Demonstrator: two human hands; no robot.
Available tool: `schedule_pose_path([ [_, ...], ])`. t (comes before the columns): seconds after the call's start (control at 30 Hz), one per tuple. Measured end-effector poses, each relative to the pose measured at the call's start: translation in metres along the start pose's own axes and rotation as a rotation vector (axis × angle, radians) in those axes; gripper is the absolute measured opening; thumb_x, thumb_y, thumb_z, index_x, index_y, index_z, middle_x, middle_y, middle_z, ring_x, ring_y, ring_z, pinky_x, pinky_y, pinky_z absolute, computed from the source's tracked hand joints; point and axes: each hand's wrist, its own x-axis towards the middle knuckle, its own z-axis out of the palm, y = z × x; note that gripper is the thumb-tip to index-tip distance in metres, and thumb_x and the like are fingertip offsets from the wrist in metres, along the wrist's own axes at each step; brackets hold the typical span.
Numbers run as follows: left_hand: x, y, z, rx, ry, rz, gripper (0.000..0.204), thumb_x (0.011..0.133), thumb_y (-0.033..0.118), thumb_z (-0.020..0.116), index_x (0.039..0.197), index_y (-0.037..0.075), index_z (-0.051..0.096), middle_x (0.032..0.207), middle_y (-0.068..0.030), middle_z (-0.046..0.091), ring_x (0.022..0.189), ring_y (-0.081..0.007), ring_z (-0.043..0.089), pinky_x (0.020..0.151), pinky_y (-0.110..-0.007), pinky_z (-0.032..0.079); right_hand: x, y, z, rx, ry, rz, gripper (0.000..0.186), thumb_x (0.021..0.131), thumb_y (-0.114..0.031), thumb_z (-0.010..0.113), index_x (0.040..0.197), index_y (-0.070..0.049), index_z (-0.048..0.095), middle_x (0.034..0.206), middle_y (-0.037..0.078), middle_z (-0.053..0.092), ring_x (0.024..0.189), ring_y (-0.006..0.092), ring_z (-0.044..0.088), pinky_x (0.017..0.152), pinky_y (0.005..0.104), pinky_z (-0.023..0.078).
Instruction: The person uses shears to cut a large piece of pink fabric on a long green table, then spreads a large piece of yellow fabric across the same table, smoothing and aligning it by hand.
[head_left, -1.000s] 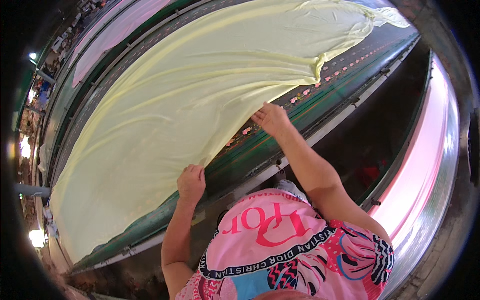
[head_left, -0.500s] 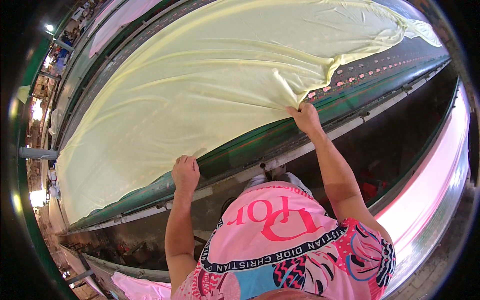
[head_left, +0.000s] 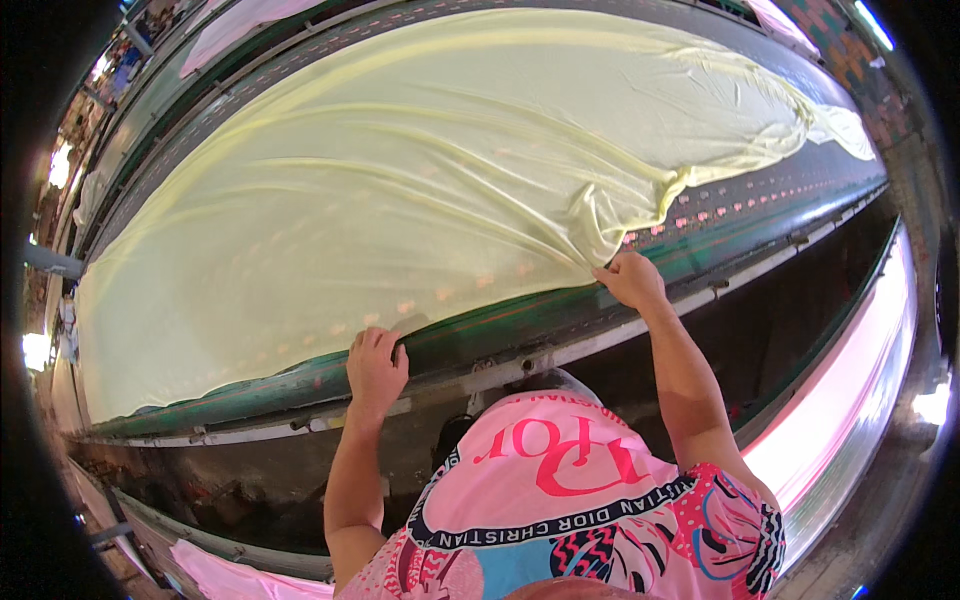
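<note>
Farther right than a second ago, the right hand (head_left: pixel 632 280) now sits well apart from the left hand (head_left: pixel 378 370). Broad, thin, pale-yellow cloth (head_left: pixel 330 230) lies spread over a long dark table with a green border (head_left: pixel 480 336). At left, the left hand rests at the cloth's near edge, seemingly steadying it; whether its fingers clamp, I cannot tell. Next, the right hand's fingertips pinch that edge beside a bunched fold (head_left: pixel 593 222), apparently to control the slack. Rightward, small pink marks (head_left: pixel 702 216) show uncovered; smooth pink cloth (head_left: pixel 840 370) lies farthest right.
</note>
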Motion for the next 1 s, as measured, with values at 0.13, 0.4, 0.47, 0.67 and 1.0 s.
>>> schedule_pose_path([
  [0.13,-0.013,0.019,0.000,-0.061,0.158,-0.043,0.023,0.086,0.008,0.078,0.108,0.006,0.072,0.105,-0.0123,0.067,0.101,-0.0374,0.065,0.089,-0.049,0.053,0.048,0.034,-0.027,0.062,0.183,-0.132,0.032,0.090,-0.040,0.077,0.092,-0.008,0.080,0.090,0.018,0.078,0.088,0.0398,0.076,0.081,0.0526,0.059],
  [0.4,-0.045,0.061,0.046,-0.166,0.383,-0.474,0.014,0.092,0.001,0.075,0.106,0.002,0.073,0.090,-0.0118,0.065,0.077,-0.0267,0.065,0.070,-0.038,0.053,0.181,0.019,-0.109,-0.002,0.288,-0.315,0.023,0.094,-0.030,0.071,0.097,-0.009,0.079,0.094,0.018,0.078,0.091,0.0398,0.075,0.083,0.0517,0.059],
  [0.47,-0.050,0.072,0.060,-0.196,0.437,-0.568,0.009,0.093,0.002,0.075,0.102,0.002,0.072,0.088,-0.0108,0.064,0.072,-0.0240,0.062,0.067,-0.037,0.052,0.224,0.011,-0.122,-0.029,0.296,-0.389,0.021,0.094,-0.029,0.069,0.099,-0.011,0.079,0.096,0.017,0.079,0.093,0.0402,0.075,0.084,0.0527,0.059],
  [0.67,-0.038,0.066,0.083,-0.066,0.586,-0.949,0.029,0.097,0.020,0.078,0.082,0.002,0.062,0.074,-0.0080,0.059,0.067,-0.0229,0.058,0.064,-0.040,0.047,0.344,-0.030,-0.151,-0.069,0.234,-0.501,0.020,0.095,-0.029,0.068,0.102,-0.013,0.078,0.101,0.014,0.079,0.099,0.0392,0.075,0.085,0.0520,0.060],
  [1.0,-0.021,0.070,0.087,0.245,0.416,-1.124,0.040,0.091,0.034,0.082,0.074,0.005,0.061,0.068,-0.0119,0.060,0.064,-0.0338,0.060,0.063,-0.046,0.047,0.521,-0.146,-0.171,-0.452,0.376,-0.656,0.036,0.093,-0.022,0.071,0.127,-0.009,0.067,0.133,0.016,0.067,0.117,0.0379,0.070,0.098,0.0499,0.059],
])
